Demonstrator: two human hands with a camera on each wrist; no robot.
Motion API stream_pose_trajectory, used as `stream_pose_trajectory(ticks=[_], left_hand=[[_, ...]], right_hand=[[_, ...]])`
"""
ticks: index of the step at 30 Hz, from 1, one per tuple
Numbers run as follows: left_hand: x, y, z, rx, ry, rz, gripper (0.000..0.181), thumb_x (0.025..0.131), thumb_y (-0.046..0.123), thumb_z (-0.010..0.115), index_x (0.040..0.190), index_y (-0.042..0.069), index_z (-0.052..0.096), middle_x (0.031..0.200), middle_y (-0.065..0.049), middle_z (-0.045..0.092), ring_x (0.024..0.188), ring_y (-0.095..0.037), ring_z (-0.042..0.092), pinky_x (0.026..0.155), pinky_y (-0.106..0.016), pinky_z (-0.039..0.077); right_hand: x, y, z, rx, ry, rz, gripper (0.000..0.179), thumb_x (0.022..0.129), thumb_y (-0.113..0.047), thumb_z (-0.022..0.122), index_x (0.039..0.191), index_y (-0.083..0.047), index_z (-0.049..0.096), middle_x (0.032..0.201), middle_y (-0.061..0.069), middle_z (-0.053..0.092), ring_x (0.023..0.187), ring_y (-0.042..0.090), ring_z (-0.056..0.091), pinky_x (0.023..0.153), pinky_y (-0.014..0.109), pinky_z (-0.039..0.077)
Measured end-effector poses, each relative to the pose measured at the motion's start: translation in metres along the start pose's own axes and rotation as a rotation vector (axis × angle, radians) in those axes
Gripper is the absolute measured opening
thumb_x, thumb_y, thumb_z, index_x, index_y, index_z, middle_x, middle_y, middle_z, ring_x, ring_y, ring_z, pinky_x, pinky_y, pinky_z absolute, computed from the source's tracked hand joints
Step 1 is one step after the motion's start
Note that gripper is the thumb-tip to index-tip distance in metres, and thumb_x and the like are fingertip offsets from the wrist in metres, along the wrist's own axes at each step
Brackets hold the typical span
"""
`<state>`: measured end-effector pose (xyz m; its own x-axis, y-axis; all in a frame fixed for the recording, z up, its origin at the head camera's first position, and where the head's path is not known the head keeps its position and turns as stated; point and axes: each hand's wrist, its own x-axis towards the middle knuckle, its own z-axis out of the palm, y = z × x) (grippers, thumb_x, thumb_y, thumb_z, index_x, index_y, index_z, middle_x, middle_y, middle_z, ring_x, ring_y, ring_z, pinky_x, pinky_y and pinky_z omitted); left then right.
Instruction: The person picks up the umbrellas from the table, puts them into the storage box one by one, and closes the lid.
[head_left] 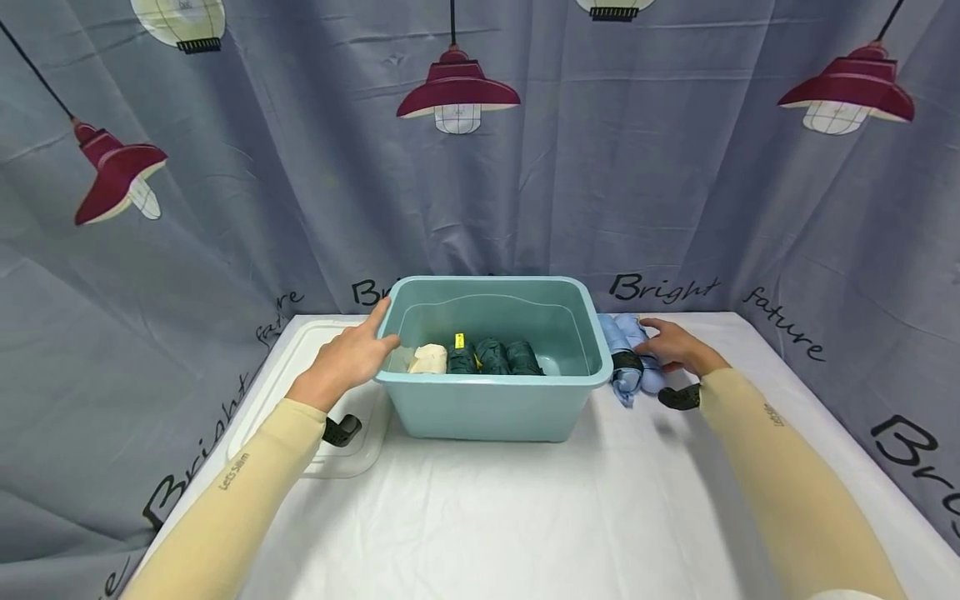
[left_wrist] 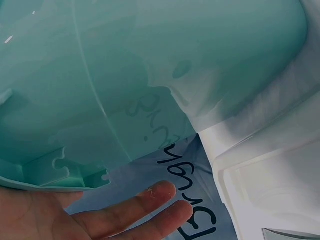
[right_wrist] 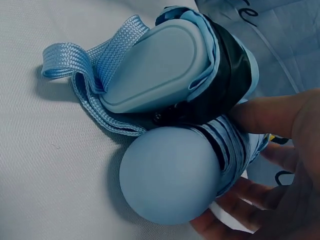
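Observation:
A blue-green plastic bin (head_left: 487, 408) stands upright on the table. My left hand (head_left: 345, 362) rests at its left rim, thumb over the edge; in the left wrist view straight fingers (left_wrist: 150, 202) lie outside the bin wall (left_wrist: 100, 60). To the right of the bin lie two light blue folded umbrellas. My right hand (head_left: 678, 346) grips the right one, which has a rounded handle (right_wrist: 170, 175), with thumb on top and fingers underneath. The other umbrella (right_wrist: 160, 65), with a flat handle, woven strap and dark band, lies against it.
Inside the bin, along the near wall, lie a cream bundle (head_left: 429, 359) and three dark green bundles, one of them in the middle (head_left: 492, 357). A whitish lid (head_left: 367, 450) lies flat left of the bin. A grey-blue curtain (head_left: 562, 183) hangs behind the white table (head_left: 510, 517).

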<state>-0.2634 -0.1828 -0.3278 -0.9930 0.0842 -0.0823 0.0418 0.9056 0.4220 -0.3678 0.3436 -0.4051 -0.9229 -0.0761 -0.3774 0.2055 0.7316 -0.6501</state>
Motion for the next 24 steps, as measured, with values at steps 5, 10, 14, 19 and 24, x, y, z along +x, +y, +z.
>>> stream_pose_trajectory(ticks=[5, 10, 14, 19, 24], left_hand=[[0.001, -0.001, 0.000, -0.004, 0.022, -0.002, 0.075, 0.100, 0.049, 0.035, 0.161, 0.040, -0.006, 0.152, -0.022, 0.047, 0.106, -0.038, 0.063, 0.082, -0.055, 0.047], [-0.001, -0.002, 0.002, -0.018, 0.007, -0.007, 0.075, 0.099, 0.049, 0.035, 0.162, 0.040, -0.005, 0.155, -0.021, 0.043, 0.115, -0.041, 0.061, 0.089, -0.059, 0.046], [-0.002, -0.003, 0.001, -0.015, 0.014, -0.019, 0.075, 0.099, 0.048, 0.036, 0.161, 0.040, -0.005, 0.156, -0.021, 0.041, 0.121, -0.043, 0.059, 0.091, -0.060, 0.045], [-0.001, 0.001, 0.002, -0.017, 0.005, -0.017, 0.074, 0.099, 0.049, 0.035, 0.161, 0.042, -0.007, 0.157, -0.020, 0.041, 0.118, -0.040, 0.060, 0.089, -0.058, 0.046], [0.000, 0.003, 0.000, 0.002, 0.001, -0.029, 0.075, 0.099, 0.050, 0.035, 0.161, 0.041, -0.006, 0.154, -0.018, 0.046, 0.111, -0.035, 0.062, 0.085, -0.054, 0.047]], right_hand=[[0.002, -0.004, 0.001, 0.027, -0.027, 0.024, 0.087, 0.098, -0.019, 0.054, 0.161, -0.005, -0.003, 0.160, 0.037, 0.008, 0.142, 0.052, 0.026, 0.098, 0.060, 0.048], [0.003, -0.005, 0.003, -0.005, -0.038, 0.043, 0.086, 0.097, -0.016, 0.050, 0.160, -0.003, -0.008, 0.160, 0.036, 0.009, 0.135, 0.049, 0.032, 0.095, 0.060, 0.047], [0.003, -0.006, 0.003, 0.001, -0.051, 0.036, 0.086, 0.096, -0.016, 0.049, 0.160, -0.002, -0.008, 0.160, 0.037, 0.009, 0.137, 0.050, 0.030, 0.099, 0.062, 0.045], [0.000, 0.001, -0.001, 0.005, -0.034, 0.065, 0.084, 0.098, -0.019, 0.048, 0.159, 0.000, -0.008, 0.159, 0.039, 0.004, 0.138, 0.056, 0.027, 0.099, 0.068, 0.043], [0.000, 0.003, -0.006, -0.001, -0.043, 0.091, 0.085, 0.100, -0.023, 0.049, 0.158, 0.003, -0.007, 0.158, 0.040, 0.005, 0.133, 0.054, 0.032, 0.096, 0.063, 0.048]])
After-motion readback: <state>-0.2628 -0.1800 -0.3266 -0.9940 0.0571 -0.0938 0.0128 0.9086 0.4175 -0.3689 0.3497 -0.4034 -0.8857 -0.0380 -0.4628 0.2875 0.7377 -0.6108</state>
